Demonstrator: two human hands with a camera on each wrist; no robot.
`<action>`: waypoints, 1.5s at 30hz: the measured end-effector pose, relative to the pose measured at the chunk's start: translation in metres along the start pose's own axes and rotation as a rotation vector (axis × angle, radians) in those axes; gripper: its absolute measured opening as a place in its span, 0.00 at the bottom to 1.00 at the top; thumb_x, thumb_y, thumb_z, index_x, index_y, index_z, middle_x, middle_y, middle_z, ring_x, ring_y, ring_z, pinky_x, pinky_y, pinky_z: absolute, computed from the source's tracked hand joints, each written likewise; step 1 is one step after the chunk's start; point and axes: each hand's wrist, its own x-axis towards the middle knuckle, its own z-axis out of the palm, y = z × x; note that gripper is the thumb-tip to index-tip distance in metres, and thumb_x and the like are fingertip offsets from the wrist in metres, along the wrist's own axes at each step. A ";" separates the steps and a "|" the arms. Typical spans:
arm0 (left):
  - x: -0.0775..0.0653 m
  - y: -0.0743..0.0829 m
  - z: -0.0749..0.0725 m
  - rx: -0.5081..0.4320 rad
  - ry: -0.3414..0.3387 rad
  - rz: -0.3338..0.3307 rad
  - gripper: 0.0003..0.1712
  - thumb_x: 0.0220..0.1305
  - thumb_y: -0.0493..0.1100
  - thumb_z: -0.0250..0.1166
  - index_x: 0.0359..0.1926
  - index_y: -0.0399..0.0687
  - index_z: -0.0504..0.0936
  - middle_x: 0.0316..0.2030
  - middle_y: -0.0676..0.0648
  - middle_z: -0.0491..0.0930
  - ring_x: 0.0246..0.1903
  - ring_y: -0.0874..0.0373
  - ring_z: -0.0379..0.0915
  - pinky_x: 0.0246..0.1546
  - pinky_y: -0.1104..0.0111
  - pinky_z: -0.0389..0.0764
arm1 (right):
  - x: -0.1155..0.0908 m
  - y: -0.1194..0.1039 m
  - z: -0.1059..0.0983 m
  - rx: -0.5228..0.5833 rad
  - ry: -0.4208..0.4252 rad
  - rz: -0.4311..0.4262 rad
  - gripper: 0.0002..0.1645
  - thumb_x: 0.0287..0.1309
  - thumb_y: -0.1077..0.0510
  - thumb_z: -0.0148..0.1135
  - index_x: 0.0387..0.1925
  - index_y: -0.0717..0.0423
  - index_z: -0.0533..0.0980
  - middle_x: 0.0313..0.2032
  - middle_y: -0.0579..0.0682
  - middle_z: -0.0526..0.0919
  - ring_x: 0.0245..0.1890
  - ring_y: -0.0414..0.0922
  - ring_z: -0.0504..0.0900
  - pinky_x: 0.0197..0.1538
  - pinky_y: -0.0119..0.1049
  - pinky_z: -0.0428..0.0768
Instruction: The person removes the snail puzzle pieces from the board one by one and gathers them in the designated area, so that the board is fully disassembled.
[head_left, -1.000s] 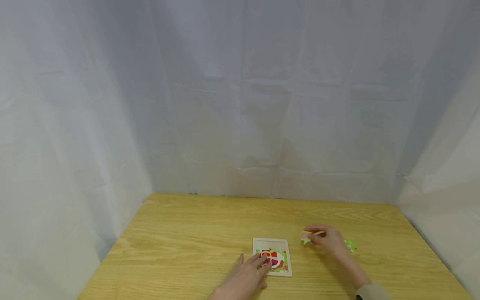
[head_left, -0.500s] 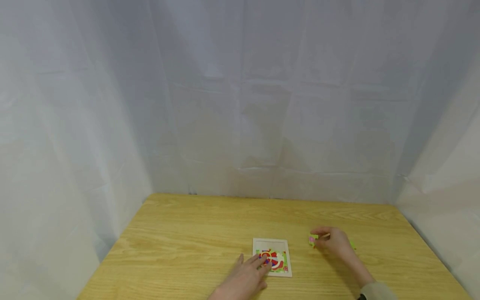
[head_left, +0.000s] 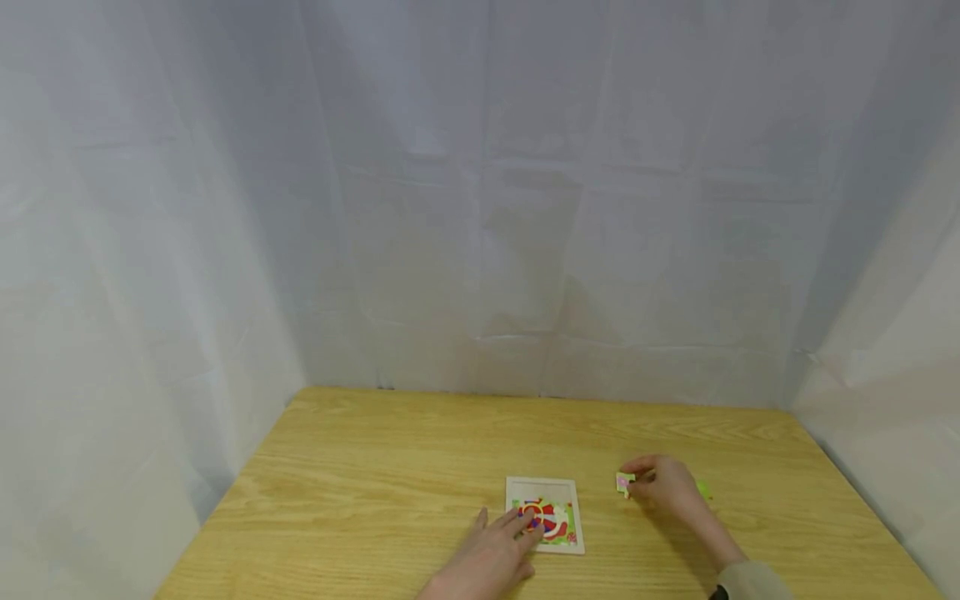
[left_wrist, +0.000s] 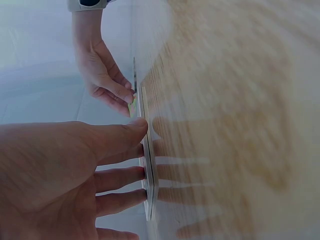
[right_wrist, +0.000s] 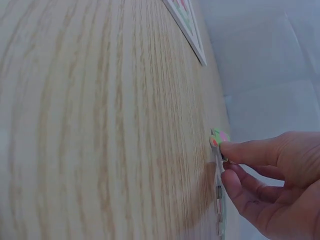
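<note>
A wooden jigsaw tray with a red, blue and green picture lies on the table. Its far part shows bare wood. My left hand rests on the tray's near left part with its fingers spread, covering some of the picture. In the left wrist view, the fingers touch the tray's edge. To the right of the tray, my right hand pinches a small jigsaw piece, green with a pink flower. In the right wrist view, thumb and fingers hold that piece close to the tabletop.
A green jigsaw piece lies on the table, partly hidden behind my right hand. The right wrist view shows edges of loose pieces beneath that hand. White curtains hang behind and beside the wooden table.
My right hand has shifted a little to the right, away from the tray, with the jigsaw piece, which has turned slightly. The left hand stays in place.
</note>
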 end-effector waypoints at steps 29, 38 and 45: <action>0.000 0.000 0.002 0.018 0.024 0.011 0.32 0.66 0.57 0.65 0.70 0.58 0.74 0.70 0.51 0.71 0.69 0.53 0.67 0.63 0.42 0.73 | 0.000 -0.012 0.001 -0.100 0.019 0.006 0.09 0.62 0.61 0.69 0.44 0.57 0.86 0.41 0.54 0.88 0.38 0.49 0.85 0.41 0.45 0.85; -0.003 -0.002 0.000 0.011 0.105 0.040 0.30 0.66 0.56 0.65 0.67 0.57 0.76 0.68 0.49 0.74 0.66 0.50 0.71 0.61 0.42 0.75 | -0.001 -0.027 0.000 -0.050 0.038 -0.078 0.11 0.67 0.60 0.64 0.47 0.56 0.85 0.46 0.55 0.88 0.41 0.52 0.87 0.43 0.47 0.86; -0.002 -0.006 0.003 -0.002 0.109 0.036 0.28 0.68 0.57 0.64 0.66 0.58 0.78 0.67 0.51 0.74 0.65 0.52 0.71 0.62 0.43 0.74 | -0.004 -0.038 0.004 0.017 0.033 -0.146 0.10 0.68 0.59 0.64 0.47 0.56 0.86 0.45 0.54 0.89 0.42 0.51 0.87 0.44 0.43 0.86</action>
